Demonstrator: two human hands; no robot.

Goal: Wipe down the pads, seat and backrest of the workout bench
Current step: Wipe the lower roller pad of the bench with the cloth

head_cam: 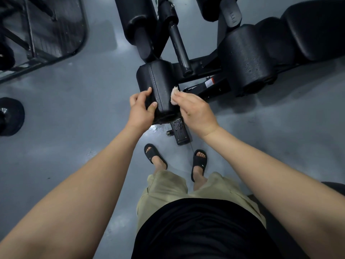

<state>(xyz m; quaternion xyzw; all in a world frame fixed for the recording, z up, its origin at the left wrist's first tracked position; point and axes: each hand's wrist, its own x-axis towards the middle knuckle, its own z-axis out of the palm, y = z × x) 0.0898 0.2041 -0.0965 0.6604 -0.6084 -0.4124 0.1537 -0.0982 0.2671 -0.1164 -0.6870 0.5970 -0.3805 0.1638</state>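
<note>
Gripped centre-frame pad, likely soft but fixed, with left hand; pressed limp cloth against its side under flat, open right hand.

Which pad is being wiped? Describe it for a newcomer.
From the long black bench at upper right, follow the frame toward the person's feet. The nearest roller pad is it: alone among the pads, the left hand grips it and the right hand presses a pale cloth against it.

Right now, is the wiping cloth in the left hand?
No, the right hand presses the pale cloth against the roller pad, while the left hand grips that pad bare.
</note>
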